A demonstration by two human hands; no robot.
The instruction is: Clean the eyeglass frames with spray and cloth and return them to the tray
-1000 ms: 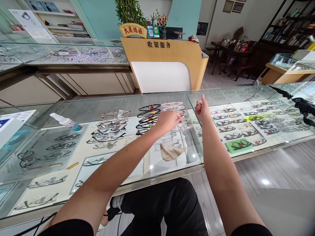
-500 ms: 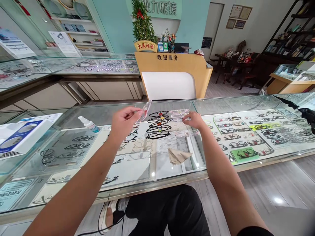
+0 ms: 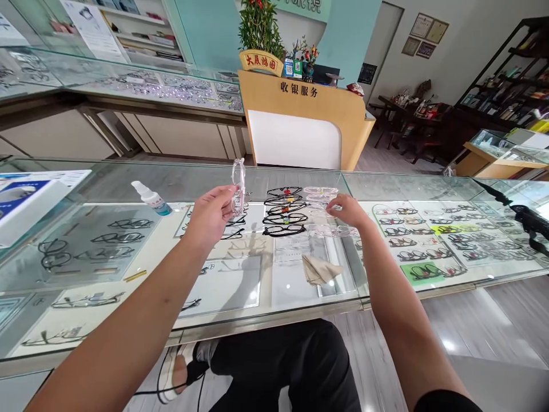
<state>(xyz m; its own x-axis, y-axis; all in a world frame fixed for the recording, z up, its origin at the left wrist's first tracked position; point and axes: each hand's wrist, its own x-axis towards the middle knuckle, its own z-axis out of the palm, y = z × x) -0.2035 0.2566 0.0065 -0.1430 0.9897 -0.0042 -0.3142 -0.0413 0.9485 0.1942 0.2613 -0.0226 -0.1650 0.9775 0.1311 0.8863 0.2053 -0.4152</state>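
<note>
My left hand (image 3: 213, 214) is closed on a pair of clear-framed glasses (image 3: 239, 186), held upright above the glass counter. To its right lies a column of black-framed glasses (image 3: 285, 218), several pairs one behind another. Beside that column is a row of clear and pinkish glasses (image 3: 320, 191). My right hand (image 3: 346, 209) reaches over this row, its thumb and forefinger pinched at the edge of a clear pair; the fingertips partly cover the contact. A folded beige cloth (image 3: 321, 270) rests on the counter nearer to me.
A spray bottle (image 3: 151, 198) stands tilted-looking at the left, near a blue and white box (image 3: 30, 209). Under the glass counter top (image 3: 240, 320) more frames are displayed. A black strap-like object (image 3: 529, 220) lies at the far right. A wooden cashier desk (image 3: 300, 94) stands beyond.
My left hand has moved slightly left and turned the clear glasses upright. My right hand stays by the clear row. The view has shifted a little.
</note>
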